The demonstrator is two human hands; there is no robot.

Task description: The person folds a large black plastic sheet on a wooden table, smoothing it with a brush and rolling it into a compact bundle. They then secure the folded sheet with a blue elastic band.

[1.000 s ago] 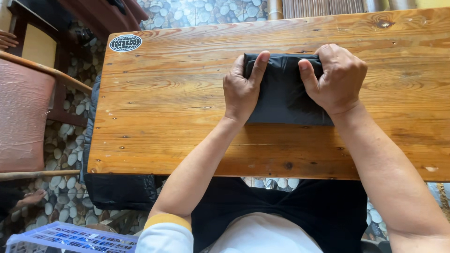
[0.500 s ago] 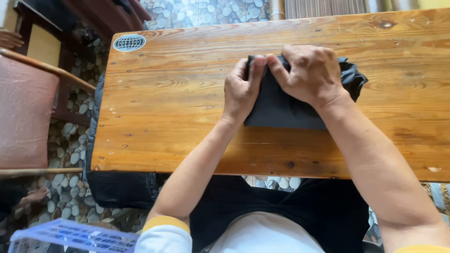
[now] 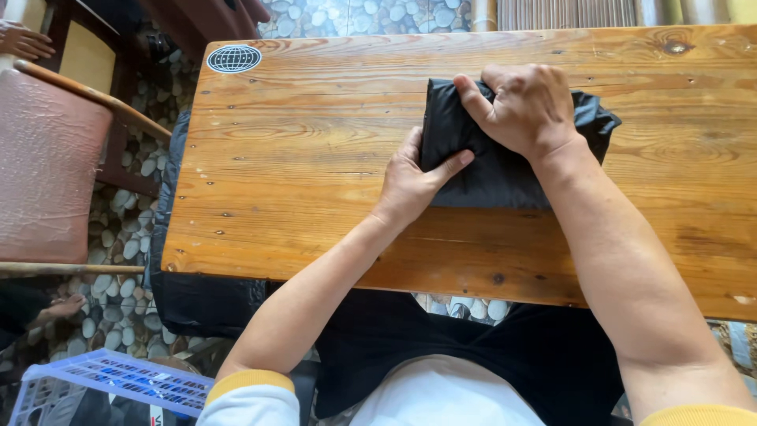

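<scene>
We have a dark cloth (image 3: pixel 505 162) lying on the wooden table (image 3: pixel 300 205), right of centre and toward the far edge. It is already folded down into a thick, compact block: the left edge is straight and the near edge lies flat and even on the boards. That much of the folding looks done to us.

Our left hand (image 3: pixel 414 185) presses against the block's left near corner, thumb laid over the top and the fingers tucked at the edge, so it is pinching the cloth rather than lying open. Our right hand (image 3: pixel 524 106) sits on the far part of the block, knuckles up, fingers curled down into the fabric; it grips a layer there, though what lies under the palm is hidden from us.

What seems left is the right end. A loose flap pokes out past the right wrist at the far right corner, crumpled and not in line with the rest. We judge the work to be well along, with that end to be tucked or folded over and the whole pressed flat.

Around us: a round sticker (image 3: pixel 234 58) at the table's far left corner, a dark sheet hanging off the left side, a chair (image 3: pixel 47 170) to the left, and a pale blue basket (image 3: pixel 102 386) on the pebbled floor near left.
</scene>
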